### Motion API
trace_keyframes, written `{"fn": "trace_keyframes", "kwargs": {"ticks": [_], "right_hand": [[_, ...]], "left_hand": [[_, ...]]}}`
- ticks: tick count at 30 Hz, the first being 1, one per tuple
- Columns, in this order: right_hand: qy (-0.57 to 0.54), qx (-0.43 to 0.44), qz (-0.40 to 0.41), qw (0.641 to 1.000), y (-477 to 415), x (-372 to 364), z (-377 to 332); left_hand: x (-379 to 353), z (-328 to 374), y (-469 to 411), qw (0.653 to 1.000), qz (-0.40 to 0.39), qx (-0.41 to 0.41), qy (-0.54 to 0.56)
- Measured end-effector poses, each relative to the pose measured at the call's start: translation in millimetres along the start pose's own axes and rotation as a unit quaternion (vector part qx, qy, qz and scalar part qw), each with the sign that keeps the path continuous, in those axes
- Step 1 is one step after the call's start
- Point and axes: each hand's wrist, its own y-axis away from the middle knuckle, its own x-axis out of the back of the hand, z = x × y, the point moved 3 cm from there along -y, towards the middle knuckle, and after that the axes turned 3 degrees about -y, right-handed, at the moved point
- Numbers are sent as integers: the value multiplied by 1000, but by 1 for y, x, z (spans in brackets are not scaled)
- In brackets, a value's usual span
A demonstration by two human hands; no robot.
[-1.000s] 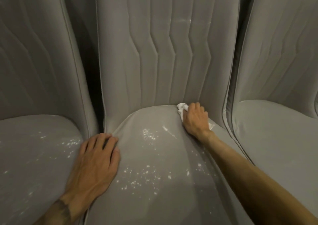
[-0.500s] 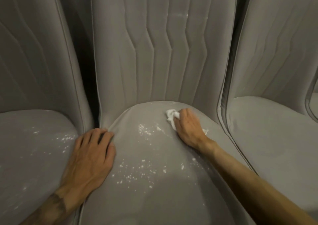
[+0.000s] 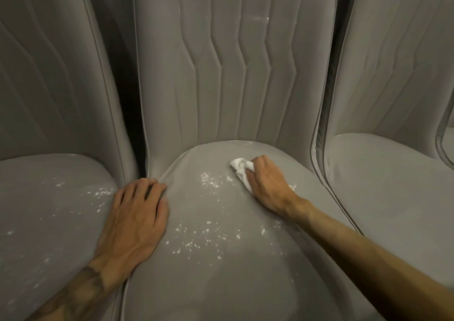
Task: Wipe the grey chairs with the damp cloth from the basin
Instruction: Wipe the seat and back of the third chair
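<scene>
Three grey chairs side by side, each cut off at the top of the back and the front of the seat: left chair point(image 3: 49, 210), middle chair point(image 3: 221, 259), right chair point(image 3: 393, 185). A sliver at the far right edge is too narrow to identify.

One white cloth point(image 3: 239, 167) lies bunched on the rear of the middle seat. Most of it is hidden beneath the right hand point(image 3: 267, 185), whose grip is curled over it. The left hand point(image 3: 137, 212) rests flat with fingers extended, holding nothing, on the seam between the left and middle seats. A dark mark on its forearm is blurred.

Scattered white specks point(image 3: 201, 237) on the left and middle seats are too many to count.
</scene>
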Motion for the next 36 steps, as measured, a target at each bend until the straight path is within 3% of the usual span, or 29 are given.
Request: {"fn": "trace_keyframes", "kwargs": {"ticks": [2, 4, 9, 14, 20, 25, 31, 36], "right_hand": [[7, -77, 23, 997, -22, 6, 8], [45, -74, 25, 996, -37, -4, -6], [16, 165, -36, 986, -7, -28, -54], [72, 41, -15, 996, -48, -17, -39], [51, 189, -65, 979, -20, -37, -65], [70, 76, -31, 994, -57, -28, -52], [16, 230, -82, 970, -18, -54, -87], [65, 129, -50, 988, -62, -47, -79]], "left_hand": [[0, 0, 1, 1000, 1, -2, -5], [0, 1, 1, 1000, 3, -4, -2], [-3, -1, 1, 1000, -4, 2, 2], [-7, -3, 1, 1000, -2, 7, -2], [-6, -2, 1, 1000, -1, 12, -5], [-1, 0, 3, 1000, -14, 16, -5], [6, 2, 2, 999, -30, 25, 10], [11, 6, 2, 999, -40, 22, 17]]}}
